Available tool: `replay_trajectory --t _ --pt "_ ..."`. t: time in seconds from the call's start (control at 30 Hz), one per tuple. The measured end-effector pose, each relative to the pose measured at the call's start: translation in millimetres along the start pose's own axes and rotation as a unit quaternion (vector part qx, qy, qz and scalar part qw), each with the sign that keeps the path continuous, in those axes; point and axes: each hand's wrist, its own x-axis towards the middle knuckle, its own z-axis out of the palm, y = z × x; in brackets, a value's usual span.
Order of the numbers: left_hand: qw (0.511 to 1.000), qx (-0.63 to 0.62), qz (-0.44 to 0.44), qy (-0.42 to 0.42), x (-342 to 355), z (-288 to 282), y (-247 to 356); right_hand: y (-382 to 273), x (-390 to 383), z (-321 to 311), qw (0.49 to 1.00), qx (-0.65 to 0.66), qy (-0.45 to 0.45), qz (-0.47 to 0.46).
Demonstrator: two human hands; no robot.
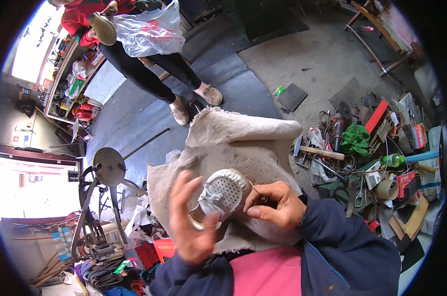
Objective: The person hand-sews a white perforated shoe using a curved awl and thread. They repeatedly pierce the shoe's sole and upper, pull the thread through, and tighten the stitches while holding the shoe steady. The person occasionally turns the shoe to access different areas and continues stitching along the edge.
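A pale lace-up shoe with a perforated upper lies on my lap, on a worn beige cloth. My left hand is raised beside the shoe's lace side, fingers spread and somewhat blurred, with nothing seen in it. At the shoe's right edge, my right hand is closed with its fingertips pinched. A thin strand runs from the shoe's edge toward those fingertips, and a small dark round end shows between the fingers. What this hand holds is too small and covered to name.
A hand-cranked machine with a round metal wheel stands at left. On the right lie a hammer, an angle grinder, a green cloth and a tape roll. Ahead, a seated person holds another shoe and a plastic bag.
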Motion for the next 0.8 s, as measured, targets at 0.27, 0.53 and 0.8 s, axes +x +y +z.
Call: replay_trajectory --t 0.27,0.53,0.8 --pt "0.994 0.017 0.009 -0.112 46 65 14 17 -19 -1 0.995 -0.039 0.093 -0.028" --pt "0.996 0.021 -0.002 -0.089 43 73 5 20 -14 -8 0.997 0.042 0.069 -0.013" --pt "0.996 -0.01 0.008 -0.093 41 73 -3 19 -4 -9 0.997 -0.033 0.049 -0.045"
